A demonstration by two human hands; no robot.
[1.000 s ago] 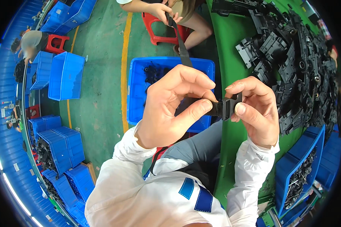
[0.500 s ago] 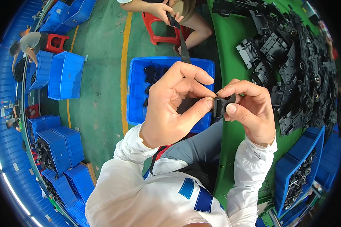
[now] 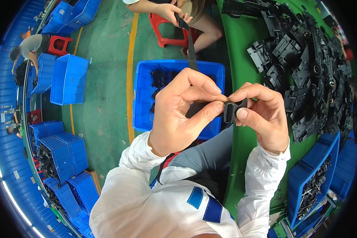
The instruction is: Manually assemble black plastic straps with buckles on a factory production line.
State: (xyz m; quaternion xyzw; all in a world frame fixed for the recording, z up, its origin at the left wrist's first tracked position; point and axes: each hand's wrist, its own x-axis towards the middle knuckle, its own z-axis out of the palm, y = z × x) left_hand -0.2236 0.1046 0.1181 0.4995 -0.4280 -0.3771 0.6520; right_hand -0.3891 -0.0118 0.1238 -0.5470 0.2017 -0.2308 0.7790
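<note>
Showing, from left to right, two hands at a strap fitting. Far left, a white sheet [image 3: 16, 175] on the blue wall [image 3: 8, 152] is too small to read. At centre, over a blue bin [image 3: 142, 119], the left hand [image 3: 166, 113] has its thumb and index finger pinched on black strap at the buckle's left side; a strap [image 3: 191, 51] also runs from behind this hand up to a co-worker's hand [image 3: 171, 13], though any join is hidden. The black buckle [image 3: 229, 113] lies immediately right of the left fingers, its slotted end's long axis running up and down the view, across the strap. Both hands touch it; neither is nearer. The right hand [image 3: 267, 115] grips its right side, thumb and index finger nearly closed, other fingers partly hidden. No lettering is legible on the buckle. Farther right, the green bench [image 3: 242, 43] carries heaped black moulded parts [image 3: 301, 75], also without readable marks
</note>
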